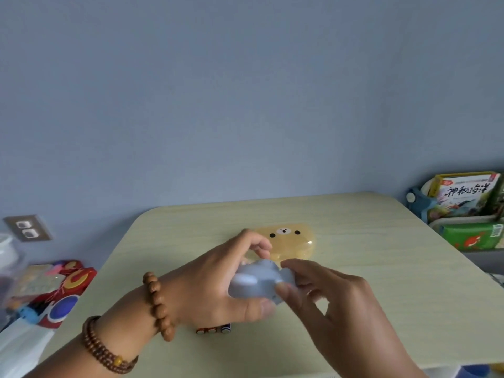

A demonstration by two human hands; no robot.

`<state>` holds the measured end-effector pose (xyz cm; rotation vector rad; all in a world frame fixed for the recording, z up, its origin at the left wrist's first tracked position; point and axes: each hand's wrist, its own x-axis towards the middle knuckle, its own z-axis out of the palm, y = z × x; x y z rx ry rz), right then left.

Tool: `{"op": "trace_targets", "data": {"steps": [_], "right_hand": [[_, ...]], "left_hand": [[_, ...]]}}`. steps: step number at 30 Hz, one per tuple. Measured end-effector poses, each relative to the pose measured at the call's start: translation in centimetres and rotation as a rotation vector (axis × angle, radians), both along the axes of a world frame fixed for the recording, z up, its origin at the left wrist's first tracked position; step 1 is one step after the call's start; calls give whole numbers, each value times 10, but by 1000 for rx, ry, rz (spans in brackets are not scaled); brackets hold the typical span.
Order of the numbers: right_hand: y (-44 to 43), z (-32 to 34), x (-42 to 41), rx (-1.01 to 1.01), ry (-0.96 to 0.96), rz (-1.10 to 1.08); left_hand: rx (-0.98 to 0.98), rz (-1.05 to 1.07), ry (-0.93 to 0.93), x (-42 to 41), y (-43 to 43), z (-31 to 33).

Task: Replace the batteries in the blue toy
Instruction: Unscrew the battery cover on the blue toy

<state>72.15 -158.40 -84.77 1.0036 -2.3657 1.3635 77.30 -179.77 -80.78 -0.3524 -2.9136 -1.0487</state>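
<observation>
While one smooth, rounded pale-blue plastic toy is held over the pale wood-grain counter, two hands share it: the left hand curls round its left side, and the right hand pinches its right end between thumb and forefinger. Three small cylindrical batteries lie side by side just nearer than the left hand. One glossy translucent yellow bear-faced case sits just beyond both hands. Bare counter stretches right of the right hand to a rounded edge.

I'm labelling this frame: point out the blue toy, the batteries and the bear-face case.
blue toy (256,282): head view, on its rounded body.
batteries (212,330): head view, on the middle cell's end.
bear-face case (296,242): head view, on its yellow lid.
</observation>
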Motion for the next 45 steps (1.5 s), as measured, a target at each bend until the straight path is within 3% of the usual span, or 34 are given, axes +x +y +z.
{"op": "trace_targets", "data": {"steps": [3, 6, 9, 12, 17, 20, 28, 32, 35, 38, 45], "right_hand": [[2, 7, 0, -125, -297, -14], [4, 24, -3, -156, -667, 41], [4, 31, -7, -147, -834, 65], [6, 31, -9, -95, -766, 41], [23, 6, -6, 367, -29, -310], [24, -21, -4, 532, 92, -331], [25, -35, -7, 555, 79, -355], [39, -21, -16, 332, -6, -411], [47, 11, -15, 93, -97, -314], [51, 36, -12, -22, -190, -173], [39, 40, -16, 185, -117, -76]], "left_hand": [[-33, 73, 30, 5, 2, 4], [-115, 40, 204, 9, 8, 0], [-123, 27, 287, 8, 9, -7], [-21, 91, 273, 8, 11, -11], [151, 160, 182, 9, 11, -20], [101, 148, 144, 8, 8, -28], [11, 140, 139, 4, 7, -46], [12, 130, 110, 2, 8, -50], [28, 128, 103, 0, 11, -54], [84, 134, 92, -1, 12, -55], [117, 132, 78, -1, 11, -55]]}}
